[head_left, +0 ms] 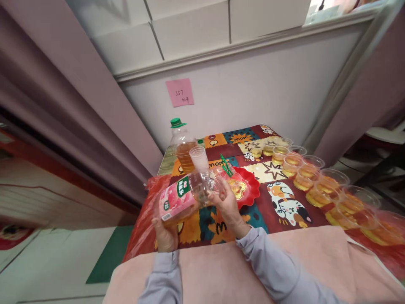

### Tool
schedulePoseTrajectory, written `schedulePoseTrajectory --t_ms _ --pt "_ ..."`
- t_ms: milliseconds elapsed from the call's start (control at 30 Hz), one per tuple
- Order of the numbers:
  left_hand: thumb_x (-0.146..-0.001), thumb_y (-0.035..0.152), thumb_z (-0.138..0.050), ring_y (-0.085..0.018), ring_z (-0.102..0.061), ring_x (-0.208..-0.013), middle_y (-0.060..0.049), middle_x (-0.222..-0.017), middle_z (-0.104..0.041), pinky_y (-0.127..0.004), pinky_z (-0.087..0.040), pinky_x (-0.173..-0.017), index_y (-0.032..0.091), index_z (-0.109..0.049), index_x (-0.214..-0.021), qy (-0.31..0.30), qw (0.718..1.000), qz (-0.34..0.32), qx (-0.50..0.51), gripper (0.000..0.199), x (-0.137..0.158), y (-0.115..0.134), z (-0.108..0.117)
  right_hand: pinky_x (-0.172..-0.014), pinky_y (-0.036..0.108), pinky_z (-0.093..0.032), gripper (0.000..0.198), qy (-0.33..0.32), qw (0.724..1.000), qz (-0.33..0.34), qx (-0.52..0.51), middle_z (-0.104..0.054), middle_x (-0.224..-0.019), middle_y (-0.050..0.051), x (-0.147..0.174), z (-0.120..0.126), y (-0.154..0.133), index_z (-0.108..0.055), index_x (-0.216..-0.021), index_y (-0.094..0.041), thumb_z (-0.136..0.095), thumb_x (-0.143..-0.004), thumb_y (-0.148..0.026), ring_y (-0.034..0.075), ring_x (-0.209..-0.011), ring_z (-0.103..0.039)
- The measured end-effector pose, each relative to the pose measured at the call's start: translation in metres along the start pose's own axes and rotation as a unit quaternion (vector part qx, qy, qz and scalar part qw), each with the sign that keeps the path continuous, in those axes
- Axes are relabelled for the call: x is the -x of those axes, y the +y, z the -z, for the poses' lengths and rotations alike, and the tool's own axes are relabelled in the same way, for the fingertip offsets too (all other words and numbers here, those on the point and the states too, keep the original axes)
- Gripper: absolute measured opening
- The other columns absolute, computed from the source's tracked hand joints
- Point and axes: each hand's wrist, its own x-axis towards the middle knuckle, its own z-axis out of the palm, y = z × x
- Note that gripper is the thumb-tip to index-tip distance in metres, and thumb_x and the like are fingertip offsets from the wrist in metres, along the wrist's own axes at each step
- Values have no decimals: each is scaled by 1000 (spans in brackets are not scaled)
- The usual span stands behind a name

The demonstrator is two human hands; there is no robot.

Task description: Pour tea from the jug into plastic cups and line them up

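Observation:
Tilted on its side, a large clear bottle [180, 196] with a pink label and amber liquid lies across both of my hands, its neck toward the right. My left hand [166, 236] is wrapped under its base end. Around the narrower part near the neck, my right hand [229, 209] is closed. A thin green plastic piece [227, 165] shows by the neck; whether it is attached I cannot tell. The neck end is over a red scalloped plate [255, 188], where something clear is partly hidden. Just behind the bottle stands a frosted stack of plastic cups [199, 158].
A second bottle with a green cap [177, 122] stands at the back left, part full. Several clear cups of yellow liquid [306, 176] line the table's right side. A patterned cloth [287, 202] covers the table, with a pink cloth [221, 274] along the front. Behind is a wall [253, 93].

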Motion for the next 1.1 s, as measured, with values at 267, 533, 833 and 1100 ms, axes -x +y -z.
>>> schedulePoseTrajectory --t_ms 267,533,833,1100 --pt "-91 67 -74 -36 -65 -139 -17 -152 -67 -53 -50 -119 21 -66 -151 -10 991 129 -23 76 2 -14 15 -79 39 -71 127 2 984 115 135 -57 -161 23 9 10 -7 -47 -164 -22 -100 -59 -67 39 -122 -75" --pt "-60 78 -93 -45 -40 -159 -23 -173 -41 -57 -37 -128 21 -41 -169 -77 935 -140 -316 133 -5 -16 43 -80 42 -71 123 -20 957 153 245 -54 -162 27 14 5 -13 -35 -170 -17 -84 -75 -80 41 -127 -73" --pt "-72 63 -91 -40 -56 -147 -21 -159 -58 -56 -46 -123 20 -50 -160 -24 850 -189 -491 106 -3 -11 45 -88 48 -70 109 -154 912 178 335 -54 -162 20 11 -16 -42 -33 -172 -27 -82 -85 -70 37 -127 -72" --pt "-73 60 -88 -38 -62 -140 -19 -152 -63 -53 -48 -120 18 -52 -155 25 878 -106 -466 99 -3 -7 42 -112 55 -57 70 -92 807 227 537 -70 -143 17 -31 43 -93 -60 -151 -23 -84 -90 -47 36 -130 -70"
